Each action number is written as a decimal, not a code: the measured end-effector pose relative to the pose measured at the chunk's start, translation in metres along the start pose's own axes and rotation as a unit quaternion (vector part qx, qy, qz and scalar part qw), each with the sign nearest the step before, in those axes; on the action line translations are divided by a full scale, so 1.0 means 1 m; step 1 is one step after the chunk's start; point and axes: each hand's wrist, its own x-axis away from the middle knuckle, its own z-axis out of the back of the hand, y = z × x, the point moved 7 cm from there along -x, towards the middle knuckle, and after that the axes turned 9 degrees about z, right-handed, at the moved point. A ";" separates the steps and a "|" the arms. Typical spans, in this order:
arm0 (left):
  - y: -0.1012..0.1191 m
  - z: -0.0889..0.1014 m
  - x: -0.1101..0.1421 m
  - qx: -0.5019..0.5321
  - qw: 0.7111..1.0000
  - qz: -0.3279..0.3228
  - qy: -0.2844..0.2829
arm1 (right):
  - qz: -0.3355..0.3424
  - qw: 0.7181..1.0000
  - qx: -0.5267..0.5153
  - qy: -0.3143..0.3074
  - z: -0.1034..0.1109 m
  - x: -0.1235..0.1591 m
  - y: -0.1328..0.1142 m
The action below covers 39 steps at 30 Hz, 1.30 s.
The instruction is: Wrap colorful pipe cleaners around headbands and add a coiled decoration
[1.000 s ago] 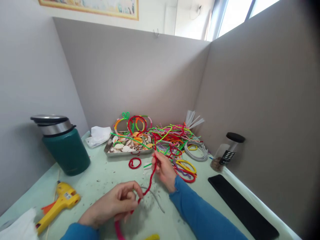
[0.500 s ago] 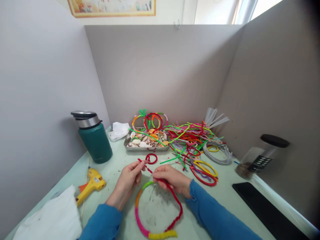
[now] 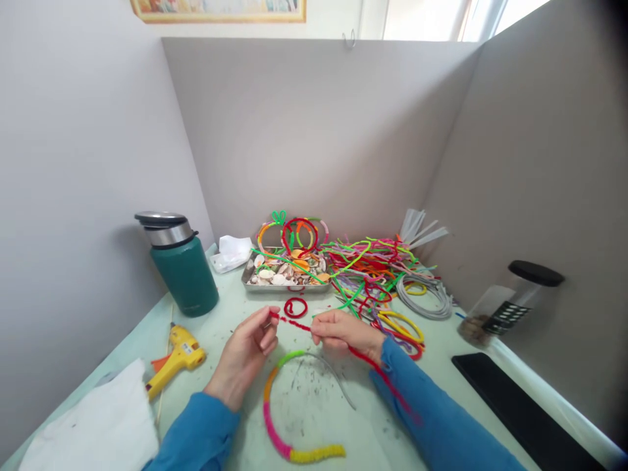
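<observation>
My left hand (image 3: 245, 353) pinches one end of a red pipe cleaner (image 3: 294, 323). My right hand (image 3: 343, 332) grips the same red pipe cleaner further along, and its tail runs down over my blue right sleeve. Below both hands on the table lies a partly wrapped hoop (image 3: 282, 418), coloured green, orange, pink and yellow, with a bare grey wire stretch on its right side. A small red coil (image 3: 295, 307) rests just beyond my hands.
A metal tray of shells (image 3: 282, 275) sits at the back, with a heap of coloured pipe cleaners (image 3: 373, 268) to its right. A green flask (image 3: 181, 265), yellow glue gun (image 3: 179, 353) and white cloth (image 3: 98, 425) are left. A jar (image 3: 510, 304) and black pad (image 3: 520, 405) are right.
The red pipe cleaner has come off the hoop's right side, leaving bare wire there. My hands have lifted slightly and pulled the red strand taut between them.
</observation>
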 end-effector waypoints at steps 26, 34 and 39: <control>-0.016 -0.029 0.012 -0.715 0.683 -0.148 0.001 | -0.025 0.992 0.053 0.109 0.020 -0.010 0.030; 0.021 -0.017 0.017 -0.579 0.763 -0.257 0.127 | -0.019 0.987 -0.134 0.086 0.022 -0.007 0.025; 0.024 -0.015 0.016 -0.350 0.912 -0.207 0.056 | -0.031 0.989 -0.123 0.076 0.014 -0.006 0.023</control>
